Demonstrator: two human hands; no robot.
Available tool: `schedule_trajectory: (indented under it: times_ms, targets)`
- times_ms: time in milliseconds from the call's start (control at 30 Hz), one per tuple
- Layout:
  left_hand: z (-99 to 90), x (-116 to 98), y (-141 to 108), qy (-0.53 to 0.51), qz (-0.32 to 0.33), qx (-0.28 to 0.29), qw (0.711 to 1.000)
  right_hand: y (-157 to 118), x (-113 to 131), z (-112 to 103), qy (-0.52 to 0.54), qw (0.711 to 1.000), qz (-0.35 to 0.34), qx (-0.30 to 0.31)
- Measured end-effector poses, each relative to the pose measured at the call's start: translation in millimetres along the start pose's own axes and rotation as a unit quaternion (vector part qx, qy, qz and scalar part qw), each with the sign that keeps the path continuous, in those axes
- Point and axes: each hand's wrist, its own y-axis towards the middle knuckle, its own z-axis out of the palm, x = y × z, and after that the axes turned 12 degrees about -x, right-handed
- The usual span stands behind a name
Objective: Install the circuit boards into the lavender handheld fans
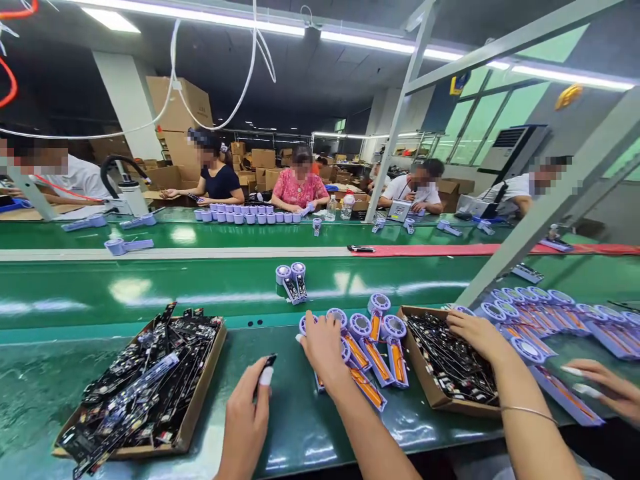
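My left hand (247, 410) is closed on a small black part (267, 368), held between thumb and fingers above the green table. To its left lies a cardboard tray (203, 393) heaped with black circuit boards (150, 373). My right hand (327, 350) reaches over a cluster of light purple housings (377, 353) with round heads and orange strips in their handles. Its fingers rest on or just over the housings at the cluster's left side; whether they grip one is hidden by the hand.
At right, another person's hand (475, 330) reaches into a second tray (435, 393) of black boards, the other hand (607, 387) near more purple housings (565, 397). Two housings (291, 277) sit on the green conveyor (200, 280). A slanted metal post (540, 200) crosses the right side.
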Motion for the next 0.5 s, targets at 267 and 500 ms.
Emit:
schedule_trajectory:
  times_ms: [267, 500]
  targets:
    - [-17.7, 8, -16, -0.242, -0.312, 0.044, 0.918, -58, -2, 7, 0.113, 0.991, -0.066, 0.028]
    - [-42.3, 9, -34, -0.369, -0.401, 0.043, 0.837, -90, -24, -34, 0.323, 0.946, -0.004, 0.026]
